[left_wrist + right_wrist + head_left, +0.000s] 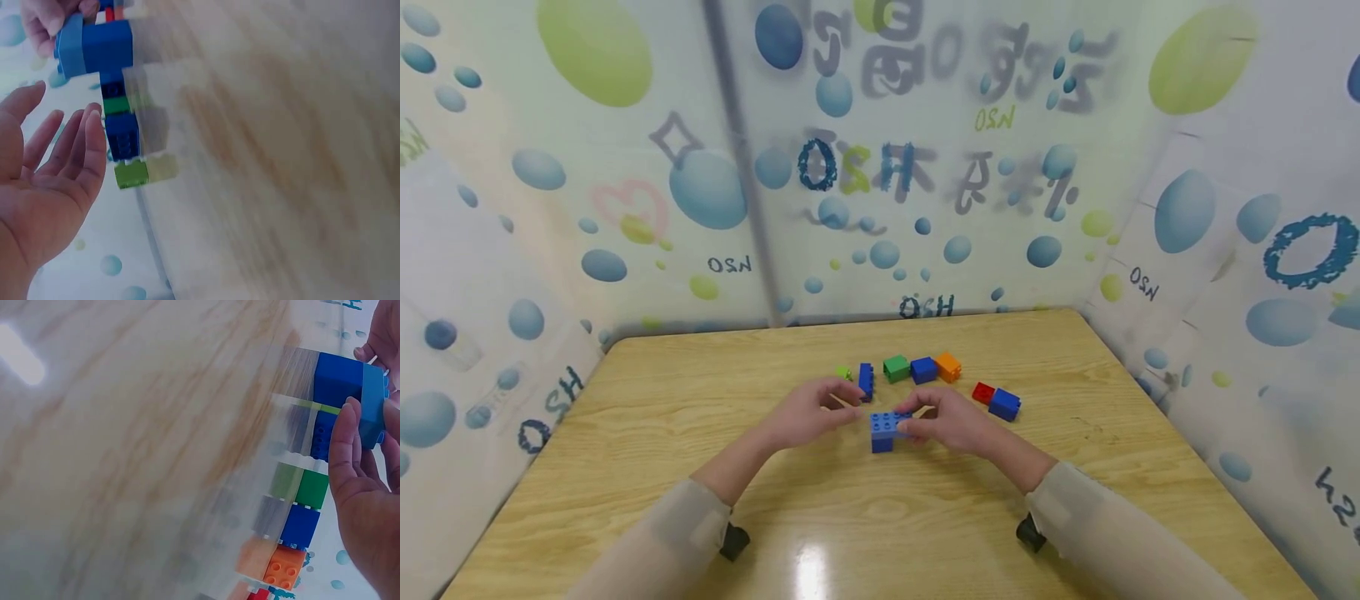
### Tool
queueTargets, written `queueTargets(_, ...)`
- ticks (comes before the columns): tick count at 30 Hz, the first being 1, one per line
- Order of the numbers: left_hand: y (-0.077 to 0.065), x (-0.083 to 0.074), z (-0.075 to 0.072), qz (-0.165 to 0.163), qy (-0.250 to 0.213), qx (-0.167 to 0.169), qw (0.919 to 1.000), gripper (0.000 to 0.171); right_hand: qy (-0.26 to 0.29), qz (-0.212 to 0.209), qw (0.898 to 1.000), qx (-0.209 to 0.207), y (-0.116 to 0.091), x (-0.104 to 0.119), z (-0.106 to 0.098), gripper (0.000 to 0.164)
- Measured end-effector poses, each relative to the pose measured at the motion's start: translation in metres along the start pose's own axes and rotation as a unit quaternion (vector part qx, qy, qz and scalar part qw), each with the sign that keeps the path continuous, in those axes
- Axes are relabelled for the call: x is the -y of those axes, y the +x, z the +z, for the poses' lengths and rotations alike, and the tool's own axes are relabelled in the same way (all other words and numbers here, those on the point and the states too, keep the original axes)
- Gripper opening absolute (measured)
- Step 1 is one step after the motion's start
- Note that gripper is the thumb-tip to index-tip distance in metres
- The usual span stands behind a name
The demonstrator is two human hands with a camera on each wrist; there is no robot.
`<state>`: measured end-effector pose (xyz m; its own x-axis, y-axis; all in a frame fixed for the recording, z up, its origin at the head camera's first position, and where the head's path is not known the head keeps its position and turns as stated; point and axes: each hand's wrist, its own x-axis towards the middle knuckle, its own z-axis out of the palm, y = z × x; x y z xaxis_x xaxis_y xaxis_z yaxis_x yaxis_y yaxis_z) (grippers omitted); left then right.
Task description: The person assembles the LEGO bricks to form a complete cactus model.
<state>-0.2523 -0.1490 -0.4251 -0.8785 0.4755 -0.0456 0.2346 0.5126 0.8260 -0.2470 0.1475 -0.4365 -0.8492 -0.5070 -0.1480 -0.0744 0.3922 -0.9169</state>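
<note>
A light blue building brick [883, 423] sits studs up across a dark blue brick [882, 446] standing on the table. My right hand [951, 421] pinches the light blue brick at its right end, thumb at the near side. In the right wrist view, the light blue brick [373, 419] overhangs the dark blue one [337, 378] toward that hand's fingers. To the left, my left hand [808, 414] is held apart from both bricks. Its fingers, relaxed and spread in the left wrist view, hold nothing.
Behind the hands, a lime brick [843, 373], a blue brick [866, 382], a green brick [897, 368], another blue brick [923, 370] and an orange brick [948, 367] lie in a row. Farther right are a red brick [982, 393] and a blue brick [1004, 404]. A patterned curtain [880, 225] closes the table's back.
</note>
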Motion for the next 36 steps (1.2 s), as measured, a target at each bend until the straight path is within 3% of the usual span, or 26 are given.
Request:
queueTargets(4, 0.002, 0.005, -0.013, -0.003, 0.019, -0.044, 0.9989, 0.036, 0.002, 0.003, 1.0, -0.001, 0.0, 0.001, 0.001, 0.023)
queueTargets(10, 0.012, 0.016, -0.027, -0.018, 0.024, -0.064, 0.9975, 0.042, 0.001, 0.008, 1.0, -0.003, 0.0, 0.002, 0.001, 0.022)
queueTargets(26, 0.054, 0.039, -0.029, -0.049, 0.042, -0.037, 0.9972, 0.058, 0.002, 0.011, 1.0, -0.001, -0.001, 0.002, -0.001, 0.024)
queueTargets(36, 0.057, 0.04, -0.023, -0.047, 0.064, -0.039, 0.9961, 0.043, 0.002, 0.004, 1.0, 0.001, 0.0, 0.0, 0.0, 0.025)
